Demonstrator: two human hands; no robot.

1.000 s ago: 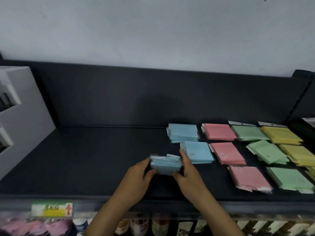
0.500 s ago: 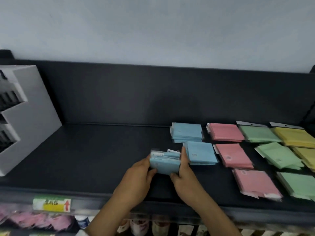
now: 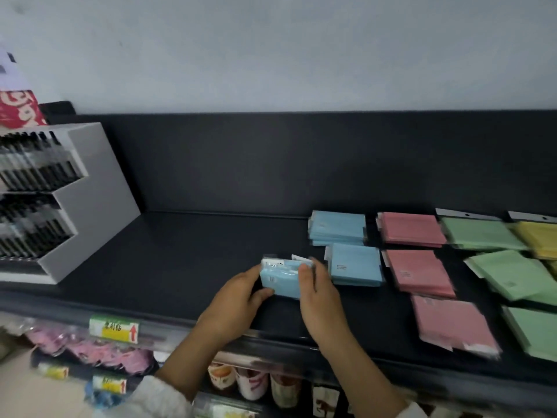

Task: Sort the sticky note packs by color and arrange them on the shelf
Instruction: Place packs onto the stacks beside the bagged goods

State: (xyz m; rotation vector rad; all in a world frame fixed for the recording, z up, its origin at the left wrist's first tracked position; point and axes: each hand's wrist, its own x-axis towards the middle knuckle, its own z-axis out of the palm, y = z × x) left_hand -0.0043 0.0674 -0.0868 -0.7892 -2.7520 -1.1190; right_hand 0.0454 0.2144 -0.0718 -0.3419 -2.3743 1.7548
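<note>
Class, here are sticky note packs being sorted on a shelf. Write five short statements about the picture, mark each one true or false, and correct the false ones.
1. The left hand and the right hand both hold the blue stack. True.
2. The pink packs lie left of the blue piles. False: they lie to their right.
3. A grey display stand stands at the left end of the shelf. True.
4. The green packs lie between blue and pink. False: they lie between the pink packs and the yellow packs.
5. The yellow packs are furthest right. True.
</note>
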